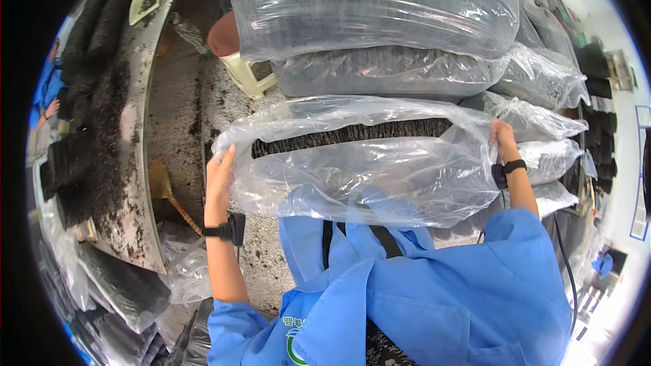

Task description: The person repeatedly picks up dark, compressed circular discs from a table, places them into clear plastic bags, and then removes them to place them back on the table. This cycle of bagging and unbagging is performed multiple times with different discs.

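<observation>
A large clear plastic bag (366, 179) is stretched wide in front of my body. Its mouth faces up, and inside it shows a long row of thin, dark, tightly packed sheets (352, 135). My left hand (221, 171) is closed on the left end of the bag's rim, fingers partly hidden by the film. At the opposite end, my right hand (503, 137) grips the rim in a closed hold. Just beyond lie filled clear bags (380, 10) piled in layers, dark contents showing through.
To the left, a worktable (139, 183) carries dark stacked rolls (102, 27) and scattered dark crumbs. A brush (161, 179) and a pale plastic stool (245, 78) stand between table and pile. More filled bags (129, 288) lie at lower left. Another person's hand (51, 108) shows at far left.
</observation>
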Available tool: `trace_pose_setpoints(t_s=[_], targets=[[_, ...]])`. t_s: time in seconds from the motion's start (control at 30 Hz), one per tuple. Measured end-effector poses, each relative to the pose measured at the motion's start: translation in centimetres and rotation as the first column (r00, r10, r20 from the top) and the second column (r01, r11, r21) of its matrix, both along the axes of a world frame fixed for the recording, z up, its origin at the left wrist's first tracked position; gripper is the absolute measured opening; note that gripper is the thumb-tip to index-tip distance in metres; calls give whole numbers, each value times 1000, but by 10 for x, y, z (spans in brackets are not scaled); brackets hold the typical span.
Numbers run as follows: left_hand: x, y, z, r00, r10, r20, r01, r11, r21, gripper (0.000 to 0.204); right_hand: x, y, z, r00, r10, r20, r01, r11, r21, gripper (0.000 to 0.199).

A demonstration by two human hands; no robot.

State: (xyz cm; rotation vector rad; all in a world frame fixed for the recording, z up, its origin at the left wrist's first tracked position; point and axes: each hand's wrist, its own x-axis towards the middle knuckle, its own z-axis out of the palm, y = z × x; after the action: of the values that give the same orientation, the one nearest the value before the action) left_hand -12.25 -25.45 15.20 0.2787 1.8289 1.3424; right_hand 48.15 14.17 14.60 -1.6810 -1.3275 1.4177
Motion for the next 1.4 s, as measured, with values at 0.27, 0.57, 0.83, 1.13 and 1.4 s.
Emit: trace_pose_setpoints(t_s=[0.27, 0.57, 0.83, 1.13, 1.4], targets=[[24, 32, -15, 982, -103, -159, 87, 991, -104, 26, 89, 84, 26, 944, 313, -108, -225, 844, 487, 34], [52, 84, 36, 710, -258, -655, 30, 941, -338, 59, 32, 123, 69, 922, 150, 357, -325, 803, 500, 6], [156, 47, 14, -454, -721, -525, 670, 113, -734, 82, -228, -78, 107, 70, 673, 736, -995, -7, 101, 38], [-70, -147, 77, 506, -509, -697, 745, 665, 55, 43, -411, -214, 235, 296, 544, 785, -949, 75, 306, 27], [-184, -433, 112, 807, -497, -319, 485, 866, -124, 47, -728, -384, 299, -235, 589, 773, -811, -557, 177, 24]])
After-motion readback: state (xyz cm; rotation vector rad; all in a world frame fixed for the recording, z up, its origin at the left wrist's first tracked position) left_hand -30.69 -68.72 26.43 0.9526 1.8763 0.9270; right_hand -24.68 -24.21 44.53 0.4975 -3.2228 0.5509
